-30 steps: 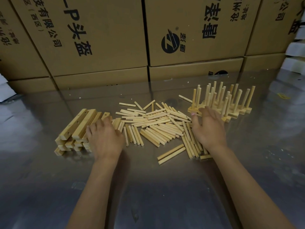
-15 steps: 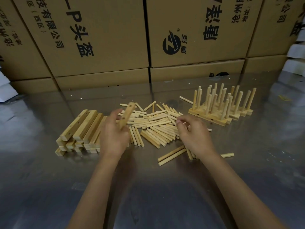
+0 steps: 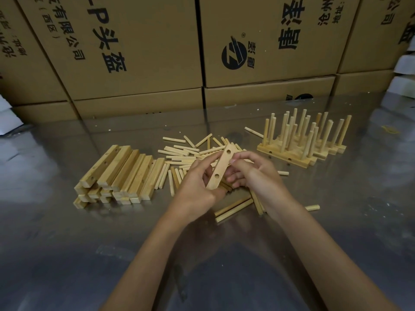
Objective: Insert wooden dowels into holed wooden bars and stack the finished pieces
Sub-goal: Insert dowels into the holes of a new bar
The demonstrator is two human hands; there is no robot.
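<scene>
My left hand (image 3: 197, 189) grips a wooden bar (image 3: 221, 167) from the left side, with the thumb and fingers curled round it. The bar is lifted off the surface (image 3: 67, 254) and tilts, its far end higher than its near end. I can see two round holes in its flat face, one near the top and one lower down. My right hand (image 3: 253, 173) is at the right side of the bar. Its fingers are bent and its fingertips (image 3: 233, 162) press on the bar's edge near the top hole. I cannot tell if this hand also has a dowel in it.

Under and behind my hands lies a loose heap of dowels (image 3: 186, 153), pointing many ways. A few more dowels lie apart near my right wrist.

To the left of the heap is a pile of bars (image 3: 116, 173), lying flat and stacked in layers. These have no dowels in them.

To the right, farther back, stand the finished pieces (image 3: 303, 140). They are bars set close side by side, each with dowels sticking straight up.

The surface is shiny grey metal. Behind it is a wall of cardboard boxes (image 3: 134, 52) with black print on them.
</scene>
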